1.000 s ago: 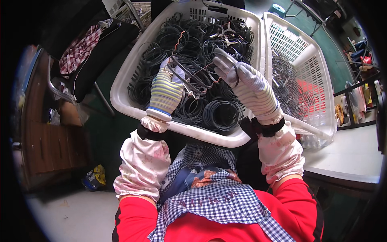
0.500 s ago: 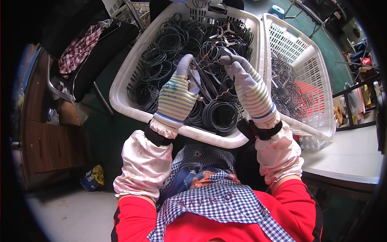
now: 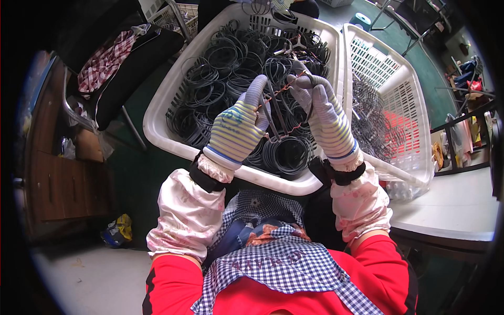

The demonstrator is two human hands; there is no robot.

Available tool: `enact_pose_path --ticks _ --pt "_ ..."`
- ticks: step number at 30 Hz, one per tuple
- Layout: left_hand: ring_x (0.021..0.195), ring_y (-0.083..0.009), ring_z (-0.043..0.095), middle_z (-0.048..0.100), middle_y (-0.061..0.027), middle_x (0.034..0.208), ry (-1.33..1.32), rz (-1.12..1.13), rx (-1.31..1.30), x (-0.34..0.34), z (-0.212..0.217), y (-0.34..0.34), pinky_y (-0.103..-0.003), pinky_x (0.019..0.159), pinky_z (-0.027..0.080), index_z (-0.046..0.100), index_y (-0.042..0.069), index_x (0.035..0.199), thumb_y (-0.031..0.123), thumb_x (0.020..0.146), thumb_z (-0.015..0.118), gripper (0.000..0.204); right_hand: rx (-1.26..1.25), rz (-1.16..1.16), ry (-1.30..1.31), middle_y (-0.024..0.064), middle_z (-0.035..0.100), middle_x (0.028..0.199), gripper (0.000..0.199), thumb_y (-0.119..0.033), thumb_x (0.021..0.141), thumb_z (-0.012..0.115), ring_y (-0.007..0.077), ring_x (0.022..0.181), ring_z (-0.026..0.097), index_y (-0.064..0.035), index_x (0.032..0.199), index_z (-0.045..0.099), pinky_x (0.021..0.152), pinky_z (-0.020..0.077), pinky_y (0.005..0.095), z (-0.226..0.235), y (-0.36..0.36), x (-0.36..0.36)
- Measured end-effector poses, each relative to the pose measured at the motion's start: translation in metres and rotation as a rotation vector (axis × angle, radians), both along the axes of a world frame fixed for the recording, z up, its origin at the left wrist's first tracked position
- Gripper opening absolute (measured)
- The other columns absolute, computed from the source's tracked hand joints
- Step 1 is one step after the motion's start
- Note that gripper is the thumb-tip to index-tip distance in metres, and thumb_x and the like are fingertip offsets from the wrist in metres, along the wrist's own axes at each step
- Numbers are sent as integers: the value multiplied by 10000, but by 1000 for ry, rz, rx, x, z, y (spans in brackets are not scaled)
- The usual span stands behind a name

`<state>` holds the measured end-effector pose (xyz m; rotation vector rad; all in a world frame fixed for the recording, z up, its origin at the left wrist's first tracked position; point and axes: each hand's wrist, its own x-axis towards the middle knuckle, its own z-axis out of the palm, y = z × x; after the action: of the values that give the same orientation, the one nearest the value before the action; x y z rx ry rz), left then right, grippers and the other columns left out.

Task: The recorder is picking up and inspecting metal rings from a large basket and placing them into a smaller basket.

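My left hand (image 3: 236,126), in a striped knit glove, pinches one end of a thin reddish twisted wire (image 3: 280,90) over the basket. The other end runs to my right hand (image 3: 324,113), gloved the same way, with its thumb and fingers closed on it. Dark strips or wire loops hang around the strand; how they are joined to it is unclear. Beneath both hands is a white plastic basket (image 3: 153,118) filled with coiled dark wire rings (image 3: 223,55). A neat bundle of rings (image 3: 287,156) lies near its front edge.
A second white basket (image 3: 420,113) with dark wire pieces (image 3: 370,123) adjoins on the right. A white table (image 3: 446,212) stands at right. To the left are a black chair (image 3: 139,63) and a brown cabinet (image 3: 68,189). Another person's gloved hand (image 3: 282,4) shows at the far rim.
My left hand has shifted slightly right and its grip has turned. The reddish wire now stretches more plainly between both hands. My right hand has moved a little, with its fingers still pinched.
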<state>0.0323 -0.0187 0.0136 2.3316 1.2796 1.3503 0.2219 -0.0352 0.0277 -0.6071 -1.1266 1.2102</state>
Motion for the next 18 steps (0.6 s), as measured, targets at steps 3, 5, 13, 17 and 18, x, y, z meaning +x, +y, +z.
enact_pose_path --ticks 3,5,13,17,18 --pt "764 -307 730 720 -170 939 26 7 -24 0 2 -1 -368 606 565 504 147 1409 88 968 588 452 -84 43 57 12 629 1244 308 -321 1062 509 110 1206 533 -96 1255 592 1110 353 306 -2 -2 8" --pt "748 -310 728 721 -169 933 -43 -69 -5 1 1 0 -377 599 563 505 143 1406 90 969 590 448 -53 74 91 15 628 1247 309 -329 1059 510 121 1227 528 -104 1255 591 1126 336 312 -1 -2 8" --pt "698 -274 724 714 -155 857 2 -67 -138 -8 -2 -2 -345 602 565 411 124 1475 137 975 593 533 20 96 -340 142 440 1517 189 -212 1023 584 219 1518 186 -85 1134 670 1182 204 363 15 -13 8" --pt "830 -380 694 683 -212 960 -99 -160 -407 -11 -2 -5 -459 692 554 348 111 1510 154 953 585 607 -25 183 -503 224 315 1593 185 -209 990 637 242 1493 256 -52 1071 693 1143 283 351 13 -8 16" --pt "830 -380 694 683 -212 960 -98 -160 -408 -11 -2 -5 -459 692 554 348 111 1510 154 953 585 607 -25 182 -502 224 315 1593 185 -209 990 637 242 1493 256 -52 1071 693 1143 283 351 12 -8 16"
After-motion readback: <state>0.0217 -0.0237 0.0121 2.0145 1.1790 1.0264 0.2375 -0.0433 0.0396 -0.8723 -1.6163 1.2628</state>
